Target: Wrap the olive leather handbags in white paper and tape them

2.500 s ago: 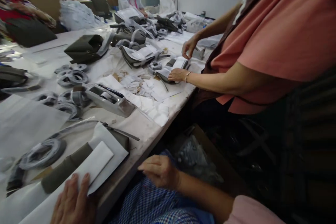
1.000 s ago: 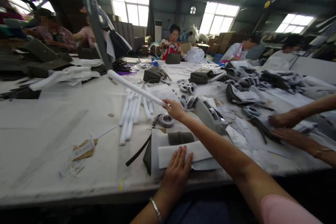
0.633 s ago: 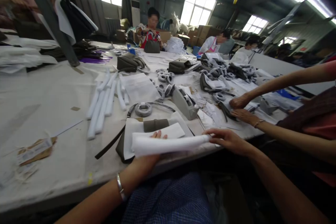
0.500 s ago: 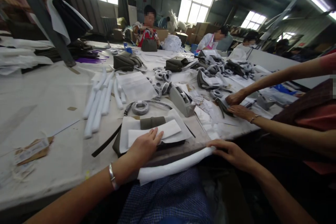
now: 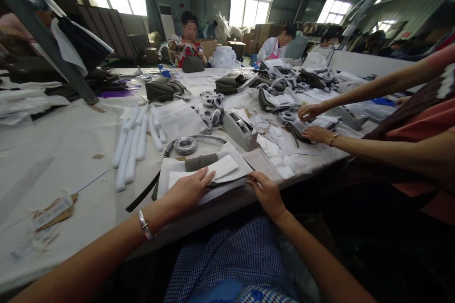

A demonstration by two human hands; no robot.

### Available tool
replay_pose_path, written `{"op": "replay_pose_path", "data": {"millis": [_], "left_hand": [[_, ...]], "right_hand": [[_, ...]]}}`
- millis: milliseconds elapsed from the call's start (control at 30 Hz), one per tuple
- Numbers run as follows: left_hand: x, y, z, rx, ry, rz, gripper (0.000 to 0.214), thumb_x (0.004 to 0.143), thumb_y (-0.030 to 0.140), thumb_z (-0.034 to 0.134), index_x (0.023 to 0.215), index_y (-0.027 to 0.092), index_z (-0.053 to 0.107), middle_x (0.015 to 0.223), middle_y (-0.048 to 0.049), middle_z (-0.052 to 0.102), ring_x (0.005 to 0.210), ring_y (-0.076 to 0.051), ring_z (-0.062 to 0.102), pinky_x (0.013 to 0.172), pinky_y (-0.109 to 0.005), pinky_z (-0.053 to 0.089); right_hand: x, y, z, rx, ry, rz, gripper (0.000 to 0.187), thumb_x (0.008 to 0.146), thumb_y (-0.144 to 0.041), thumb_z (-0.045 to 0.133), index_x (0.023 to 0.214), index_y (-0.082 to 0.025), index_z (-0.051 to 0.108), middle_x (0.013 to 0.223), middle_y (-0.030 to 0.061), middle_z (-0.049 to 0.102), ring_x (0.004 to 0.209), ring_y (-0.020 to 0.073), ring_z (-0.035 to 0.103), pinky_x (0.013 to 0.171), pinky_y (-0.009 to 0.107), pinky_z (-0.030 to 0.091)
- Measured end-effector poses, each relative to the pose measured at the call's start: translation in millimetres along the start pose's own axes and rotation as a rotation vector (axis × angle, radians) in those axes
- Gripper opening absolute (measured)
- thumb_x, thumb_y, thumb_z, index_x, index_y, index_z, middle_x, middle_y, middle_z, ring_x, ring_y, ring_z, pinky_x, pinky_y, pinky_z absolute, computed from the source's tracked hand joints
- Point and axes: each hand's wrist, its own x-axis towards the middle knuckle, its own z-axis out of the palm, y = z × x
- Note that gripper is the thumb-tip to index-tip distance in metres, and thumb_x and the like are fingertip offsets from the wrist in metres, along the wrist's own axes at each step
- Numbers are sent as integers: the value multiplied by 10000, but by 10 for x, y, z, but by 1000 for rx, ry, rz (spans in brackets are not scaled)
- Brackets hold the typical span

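A dark olive handbag (image 5: 201, 162) lies at the table's near edge, partly covered by a white foam sheet (image 5: 239, 160). On top rests a folded white pad (image 5: 224, 168). My left hand (image 5: 188, 191) lies flat on the pad, fingers stretched out. At the bag's near right corner, my right hand (image 5: 263, 191) pinches the edge of the white sheet between thumb and fingers; the fingertips are partly hidden. The bag's dark strap (image 5: 144, 192) trails out to the left. Just behind the bag sits a roll of grey wrapping (image 5: 185, 145).
A tape dispenser (image 5: 240, 131) stands behind the bag. White foam tubes (image 5: 132, 151) lie to the left, with cardboard tags (image 5: 55, 212) nearer me. A co-worker's hands (image 5: 314, 125) handle another bag at right. A metal post (image 5: 53, 38) rises at far left.
My right hand has moved left and up from the far end of a hanging white foam strip to the bag's corner. The strip no longer hangs over my lap. My left hand stays on the pad.
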Motion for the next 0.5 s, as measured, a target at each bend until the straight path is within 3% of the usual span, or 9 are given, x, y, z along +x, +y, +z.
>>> {"op": "replay_pose_path", "data": {"millis": [133, 267, 400, 500], "left_hand": [[-111, 54, 207, 3, 113, 13, 623, 922, 371, 577, 1462, 135, 376, 1501, -206, 441, 1371, -294, 450, 1091, -409, 430], [-181, 114, 397, 31, 199, -18, 612, 910, 192, 521, 1488, 138, 328, 1546, -211, 368, 1417, -296, 380, 1129, -453, 387], [-193, 169, 481, 69, 220, -57, 668, 851, 28, 450, 1497, 153, 333, 1559, -199, 348, 1421, -289, 373, 1131, -436, 389], [-200, 182, 513, 76, 236, -71, 665, 867, 33, 433, 1507, 173, 320, 1573, -181, 330, 1437, -275, 343, 1134, -434, 388]], "right_hand": [[-21, 71, 182, -66, 87, -25, 171, 934, -205, 511, 1009, -216, 664, 970, 79, 702, 938, 238, 680, 863, 383, 571], [-34, 42, 94, -139, 114, -105, 156, 934, -198, 539, 1008, -215, 675, 1006, 91, 701, 991, 252, 648, 888, 418, 563], [71, -255, -186, -202, 158, -217, 185, 941, -156, 558, 1052, -239, 681, 1020, 72, 711, 1020, 231, 640, 923, 398, 539], [265, -444, -229, -256, -41, -420, 407, 923, -234, 630, 1326, -258, 580, 1307, 80, 639, 1275, 264, 535, 1116, 460, 410]]}}
